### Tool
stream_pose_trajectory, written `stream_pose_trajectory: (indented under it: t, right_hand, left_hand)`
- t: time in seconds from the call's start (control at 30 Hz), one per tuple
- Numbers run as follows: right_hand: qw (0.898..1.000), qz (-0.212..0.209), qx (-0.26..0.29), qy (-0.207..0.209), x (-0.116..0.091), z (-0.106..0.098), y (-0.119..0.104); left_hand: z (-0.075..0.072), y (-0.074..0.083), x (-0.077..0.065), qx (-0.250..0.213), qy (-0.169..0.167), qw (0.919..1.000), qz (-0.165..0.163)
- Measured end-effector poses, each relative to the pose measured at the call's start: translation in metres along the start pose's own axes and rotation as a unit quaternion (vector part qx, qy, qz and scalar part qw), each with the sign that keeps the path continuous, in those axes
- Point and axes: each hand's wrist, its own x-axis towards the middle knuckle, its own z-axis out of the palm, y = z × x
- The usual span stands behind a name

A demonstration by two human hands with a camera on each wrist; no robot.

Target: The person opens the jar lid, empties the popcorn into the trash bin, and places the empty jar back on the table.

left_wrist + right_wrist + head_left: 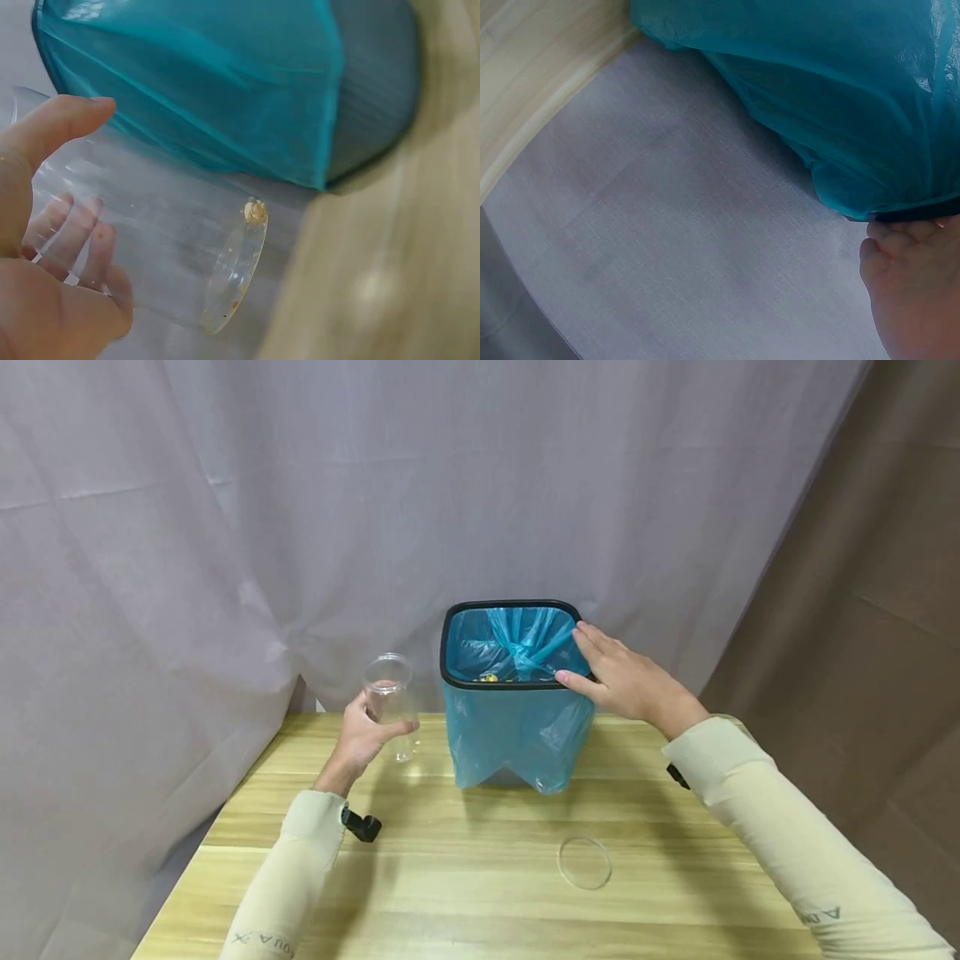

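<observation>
My left hand (pixel 362 735) holds a clear plastic jar (pixel 402 739) upright, left of the trash bin, thumb across its front and fingers round the far side. In the left wrist view, a pale crumb (pixel 256 211) and small specks cling to the jar's bottom end. My right hand (pixel 626 677) rests at the right corner of the bin's black rim (pixel 517 686), its fingers nearly straight and the thumb over the front edge. A blue bag (pixel 510 727) lines the bin and hangs down outside; part of it is bunched into a knot inside. Small yellow bits (pixel 489 678) lie within.
A thin, clear round lid or ring (pixel 588 887) lies flat on the wooden table (pixel 465 910), in front of the bin. Grey cloth (pixel 360 527) hangs close behind the bin, and a brown curtain (pixel 862 652) is at the right.
</observation>
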Motion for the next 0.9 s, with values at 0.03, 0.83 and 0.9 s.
stream_pose_trajectory:
  t: [0.03,0.83,0.9]
  right_hand:
    - [1.0,-0.001,0.001,-0.002,0.0,0.001,-0.001]
    - [1.0,0.009,0.01,0.0,0.0,0.003,0.002]
    - [1.0,0.006,0.01,0.0,0.001,0.003,0.001]
  left_hand:
    - [0.001,-0.007,-0.003,-0.004,0.0,1.0,-0.005]
    - [0.029,-0.076,-0.025,-0.044,-0.035,0.9964,-0.062]
    - [0.029,-0.079,-0.026,-0.042,-0.033,0.9969,-0.057]
